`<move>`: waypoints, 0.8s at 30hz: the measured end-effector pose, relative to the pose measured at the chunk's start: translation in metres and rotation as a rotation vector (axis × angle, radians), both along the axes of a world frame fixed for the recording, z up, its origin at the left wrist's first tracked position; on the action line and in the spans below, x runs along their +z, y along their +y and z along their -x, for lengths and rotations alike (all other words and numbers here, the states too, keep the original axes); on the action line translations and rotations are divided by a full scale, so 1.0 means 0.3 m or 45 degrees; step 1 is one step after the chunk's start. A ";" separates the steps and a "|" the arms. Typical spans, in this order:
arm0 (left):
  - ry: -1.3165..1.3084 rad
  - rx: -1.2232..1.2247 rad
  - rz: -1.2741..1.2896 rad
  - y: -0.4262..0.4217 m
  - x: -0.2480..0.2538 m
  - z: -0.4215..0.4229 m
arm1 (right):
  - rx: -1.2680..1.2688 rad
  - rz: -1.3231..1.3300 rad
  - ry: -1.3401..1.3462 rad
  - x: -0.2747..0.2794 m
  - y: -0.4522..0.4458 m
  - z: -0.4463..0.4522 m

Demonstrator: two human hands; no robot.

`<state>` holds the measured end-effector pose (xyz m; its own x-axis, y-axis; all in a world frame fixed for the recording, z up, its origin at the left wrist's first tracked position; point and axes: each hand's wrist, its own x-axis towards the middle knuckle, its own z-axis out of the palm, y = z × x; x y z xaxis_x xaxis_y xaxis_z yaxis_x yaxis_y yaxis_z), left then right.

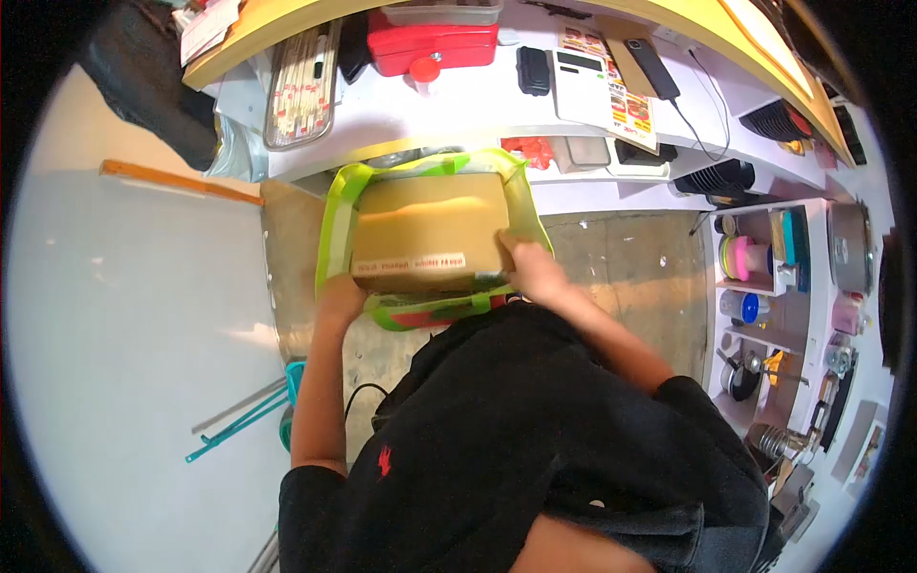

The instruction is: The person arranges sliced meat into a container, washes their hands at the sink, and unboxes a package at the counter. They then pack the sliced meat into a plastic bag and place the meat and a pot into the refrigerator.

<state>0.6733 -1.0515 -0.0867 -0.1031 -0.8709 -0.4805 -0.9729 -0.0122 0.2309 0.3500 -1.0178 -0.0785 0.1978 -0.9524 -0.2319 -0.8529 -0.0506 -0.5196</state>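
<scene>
From my remote seat I'm watching the left hand meeting the lower-left corner of the cardboard box; its fingertips are hiding, so I can't tell what they're clasping. Around the box, the limp green bag is gaping, its rim framing the cardboard. At the far side, the right hand is gripping the box's right edge. I'm judging the box stiff, fairly slip-free, its weight unclear, and favouring opposite edges for holding over the flat, denting top.
</scene>
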 end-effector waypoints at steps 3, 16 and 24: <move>-0.054 0.114 -0.173 0.022 -0.039 -0.005 | -0.045 -0.209 0.251 -0.024 0.018 -0.054; 0.211 -0.022 0.426 0.030 0.013 0.071 | 0.002 0.049 -0.062 -0.023 0.035 -0.067; 0.259 0.019 0.560 0.106 -0.009 0.061 | -0.083 0.023 0.066 -0.069 0.093 -0.126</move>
<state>0.6549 -1.0196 -0.0895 -0.1427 -0.9891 -0.0375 -0.9080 0.1157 0.4026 0.3879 -0.9898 -0.0993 0.1231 -0.9670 -0.2231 -0.8804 -0.0027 -0.4741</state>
